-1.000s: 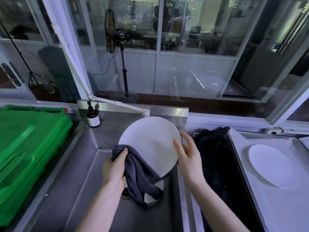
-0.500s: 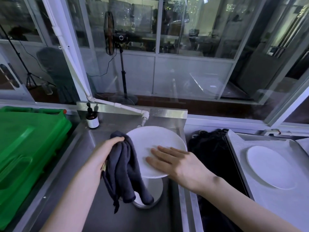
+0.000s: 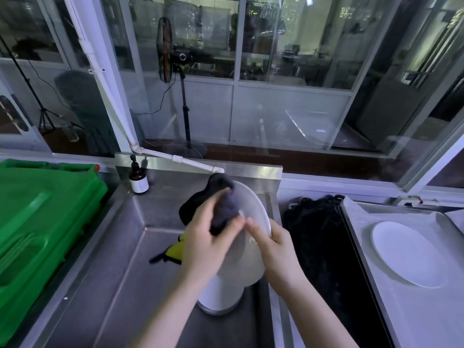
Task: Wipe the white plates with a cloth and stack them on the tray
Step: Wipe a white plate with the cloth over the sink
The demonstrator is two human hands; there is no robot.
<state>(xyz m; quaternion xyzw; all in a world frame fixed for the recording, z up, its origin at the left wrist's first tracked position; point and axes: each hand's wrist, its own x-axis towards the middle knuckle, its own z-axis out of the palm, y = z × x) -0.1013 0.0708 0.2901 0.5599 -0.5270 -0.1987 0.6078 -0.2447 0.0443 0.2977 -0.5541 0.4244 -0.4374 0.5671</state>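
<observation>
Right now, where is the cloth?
In the head view the cloth is in the middle, gripped by the left hand against the plate, which the right hand holds above the sink.

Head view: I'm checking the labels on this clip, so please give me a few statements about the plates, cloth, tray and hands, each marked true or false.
1. The left hand presses a dark grey cloth against a round white plate. True.
2. A second white plate lies on the grey steel tray. True.
3. The right hand rests flat on that tray. False: it grips the wiped plate's rim over the steel sink.
4. The brown pump bottle stands on the green plastic crate. False: it stands at the sink's back corner, beside the crate.
</observation>
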